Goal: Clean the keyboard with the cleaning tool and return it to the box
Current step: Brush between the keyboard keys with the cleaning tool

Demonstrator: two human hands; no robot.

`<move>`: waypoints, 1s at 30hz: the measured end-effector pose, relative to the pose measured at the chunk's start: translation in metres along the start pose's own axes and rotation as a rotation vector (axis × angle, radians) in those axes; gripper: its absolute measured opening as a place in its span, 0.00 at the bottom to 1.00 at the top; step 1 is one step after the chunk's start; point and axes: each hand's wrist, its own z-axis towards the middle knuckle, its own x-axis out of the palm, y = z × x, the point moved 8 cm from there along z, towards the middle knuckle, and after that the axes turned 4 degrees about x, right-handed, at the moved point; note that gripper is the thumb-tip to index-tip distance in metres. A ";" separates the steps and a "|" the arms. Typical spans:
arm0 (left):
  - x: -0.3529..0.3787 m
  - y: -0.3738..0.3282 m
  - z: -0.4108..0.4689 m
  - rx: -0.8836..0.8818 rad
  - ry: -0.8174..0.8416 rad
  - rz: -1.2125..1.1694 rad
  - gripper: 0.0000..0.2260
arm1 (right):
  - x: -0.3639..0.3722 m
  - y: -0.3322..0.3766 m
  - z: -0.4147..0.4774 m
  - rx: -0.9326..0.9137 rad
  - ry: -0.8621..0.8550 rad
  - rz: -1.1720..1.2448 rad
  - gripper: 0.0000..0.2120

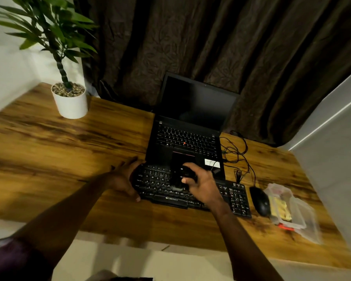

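Both hands are on the job. My left hand (125, 180) clasps the left end of the keyboard (156, 183), thumb at the near edge and fingers over the far corner, which steadies it. My right hand (203, 185) grips the cleaning tool (185, 174), a small dark item, with thumb and fingers curled round it. The tool is held over the middle keys, and its lower end appears to touch them, though blur prevents certainty.

Location: the keyboard lies on the table (69, 159), its far edge against the front of an open laptop (186, 138). The box (292, 211), clear plastic, sits on the table to the right, just beyond the mouse (260, 200) and well apart from the tool. Its contents are too blurred to name.

Assessment: cleaning is under way, not finished. I cannot tell which keys have been covered, since no dirt or clean patch is visible. Outstanding: the remaining keys, then returning the tool to the box.
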 end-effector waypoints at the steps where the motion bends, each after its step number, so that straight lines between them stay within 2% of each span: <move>1: -0.002 -0.005 -0.005 -0.002 0.014 -0.008 0.70 | -0.008 -0.001 -0.004 -0.006 -0.010 0.006 0.23; 3: -0.005 -0.010 -0.012 0.002 0.027 -0.012 0.72 | -0.021 -0.009 -0.012 0.001 -0.038 0.000 0.22; 8: -0.011 -0.022 -0.019 -0.001 -0.013 0.057 0.65 | -0.033 -0.019 -0.020 0.021 -0.093 -0.013 0.22; 16: -0.011 -0.018 -0.020 0.044 -0.034 0.021 0.67 | 0.026 0.017 0.007 -0.034 -0.025 -0.049 0.25; 21: -0.008 -0.012 -0.016 0.056 -0.059 0.035 0.68 | 0.041 0.049 0.010 -0.071 -0.044 0.009 0.23; 27: -0.012 -0.017 -0.021 0.056 -0.079 0.117 0.65 | 0.015 0.010 0.001 0.021 -0.123 -0.067 0.24; 30: -0.014 -0.018 -0.023 0.053 -0.089 0.168 0.65 | 0.005 0.007 -0.004 0.010 -0.166 -0.094 0.23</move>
